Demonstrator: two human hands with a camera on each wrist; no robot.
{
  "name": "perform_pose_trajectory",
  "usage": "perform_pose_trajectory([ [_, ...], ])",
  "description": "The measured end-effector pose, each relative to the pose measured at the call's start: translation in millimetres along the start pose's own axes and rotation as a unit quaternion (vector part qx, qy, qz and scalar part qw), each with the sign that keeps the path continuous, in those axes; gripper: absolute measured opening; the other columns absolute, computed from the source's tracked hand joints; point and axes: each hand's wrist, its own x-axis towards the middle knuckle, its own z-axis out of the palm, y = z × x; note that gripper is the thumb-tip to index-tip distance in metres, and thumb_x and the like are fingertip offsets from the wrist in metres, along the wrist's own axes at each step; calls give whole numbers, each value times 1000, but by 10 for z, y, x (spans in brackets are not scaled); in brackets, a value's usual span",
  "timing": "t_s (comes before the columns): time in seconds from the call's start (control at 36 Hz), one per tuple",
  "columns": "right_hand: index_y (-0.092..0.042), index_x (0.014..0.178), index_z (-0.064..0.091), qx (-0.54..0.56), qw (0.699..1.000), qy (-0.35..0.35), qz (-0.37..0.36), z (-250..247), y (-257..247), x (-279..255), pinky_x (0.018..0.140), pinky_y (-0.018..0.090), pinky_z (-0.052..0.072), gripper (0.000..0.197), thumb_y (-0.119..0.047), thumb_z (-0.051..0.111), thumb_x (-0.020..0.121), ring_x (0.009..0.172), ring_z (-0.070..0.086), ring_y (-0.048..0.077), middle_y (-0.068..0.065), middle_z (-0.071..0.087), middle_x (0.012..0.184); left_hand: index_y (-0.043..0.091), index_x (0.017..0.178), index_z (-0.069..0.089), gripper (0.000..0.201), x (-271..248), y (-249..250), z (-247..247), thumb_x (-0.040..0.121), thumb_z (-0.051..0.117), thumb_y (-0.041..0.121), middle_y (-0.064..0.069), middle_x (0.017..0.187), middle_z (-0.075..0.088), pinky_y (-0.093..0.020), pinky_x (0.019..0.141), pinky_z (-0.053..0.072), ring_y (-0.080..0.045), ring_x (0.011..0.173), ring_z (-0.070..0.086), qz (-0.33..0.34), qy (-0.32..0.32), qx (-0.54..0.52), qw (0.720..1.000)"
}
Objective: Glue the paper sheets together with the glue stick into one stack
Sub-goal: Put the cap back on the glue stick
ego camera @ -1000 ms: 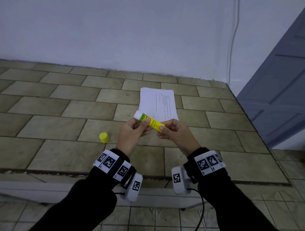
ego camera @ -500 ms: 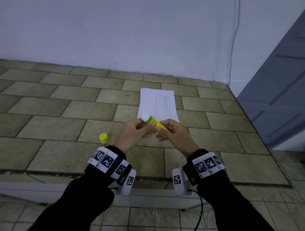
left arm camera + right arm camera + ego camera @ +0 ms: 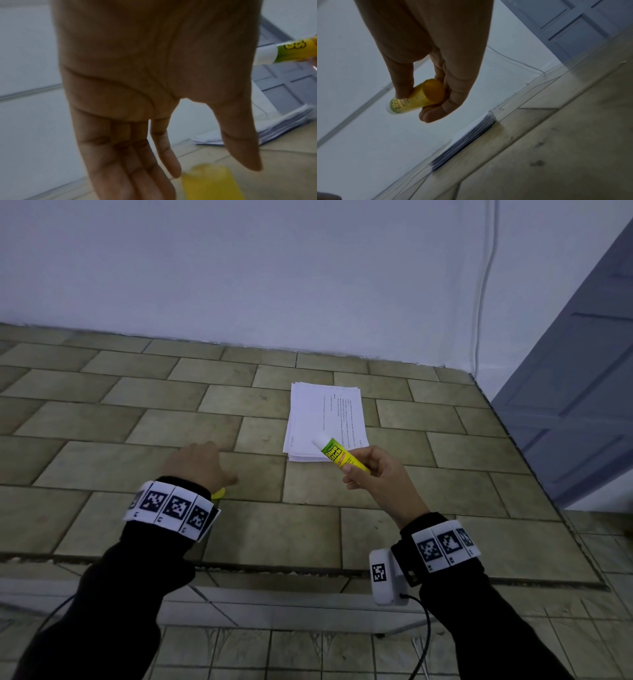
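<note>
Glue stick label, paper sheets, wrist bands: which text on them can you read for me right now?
Glue stick in the right hand: bold label lettering, too blurred to read.
Paper sheets: printed lines, too small to read.
Wrist bands: black-and-white square marker codes, no words.

The left hand (image 3: 137, 81), fingers (image 3: 130, 169) straight, hovers just above the blurred yellow cap (image 3: 211, 182) on the tiled table (image 3: 283, 169).

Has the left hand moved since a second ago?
Yes. The left hand let go of the glue stick and swung left, away from the paper stack, to hover open over the yellow cap.
</note>
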Motion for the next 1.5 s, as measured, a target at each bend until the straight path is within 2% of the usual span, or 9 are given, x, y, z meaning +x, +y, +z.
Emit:
perform_pose_trajectory([
  [0.28,2,100,56,35,999,15,22,59,29,-27,61,28,57,13,-1,63,89,63,67,18,13,64,86,13,107,61,28,11,55,95,87,72,30,-9,112,61,-31,82,41,-24,104,56,41,9,-144,989],
  [0.47,4,105,52,73,996,-15,43,223,-20,-51,62,30,58,18,-5,61,92,63,68,20,16,63,91,7,96,59,12,-146,508,91,88,68,7,-7,89,62,-16,64,55,-7,73,68,128,-26,-652,747],
  [0.58,7,109,53,68,996,-28,44,248,-20,-63,65,33,59,22,-5,61,92,65,67,23,15,64,90,2,99,58,11,-168,674,96,92,63,8,-20,97,58,-19,67,56,-12,73,72,140,-41,-718,680],
  [0.83,1,106,63,-70,996,-37,-27,53,42,-53,53,21,49,20,-1,67,87,56,58,6,-11,68,72,10,92,66,4,-95,618,112,92,64,13,-5,78,69,-17,63,55,-6,63,67,190,-41,-622,758],
  [0.94,-9,102,64,-112,991,-50,-60,50,49,-62,56,22,50,19,-4,70,85,57,57,3,2,66,78,12,89,67,4,-86,637,118,90,66,16,3,68,70,-19,64,56,-9,65,68,216,-79,-576,785],
  [1.17,-3,108,65,-85,994,-45,-41,58,118,-14,53,23,50,17,-7,62,92,56,59,10,9,65,77,13,105,66,40,-80,581,126,72,76,-8,-2,105,71,-22,86,53,-10,94,66,297,-95,-596,740],
  [1.25,-3,106,65,-69,996,-48,-39,57,120,3,53,24,51,15,-7,61,92,57,60,13,10,67,81,18,118,61,51,-78,605,137,70,77,14,-1,120,66,-22,89,52,-8,110,64,285,-99,-632,714],
  [1.39,-8,105,66,-63,996,-49,-49,35,119,24,55,26,51,14,-7,63,91,60,60,18,23,65,80,5,96,66,65,-38,597,177,77,64,67,-2,87,70,-31,80,56,-14,81,68,165,-14,-584,794],
  [1.5,-10,107,67,-71,994,-57,-61,34,126,7,55,24,51,17,-7,64,90,59,60,15,13,65,75,9,71,61,48,-61,595,204,92,56,52,1,61,63,-27,61,54,-13,57,61,176,-20,-521,835],
])
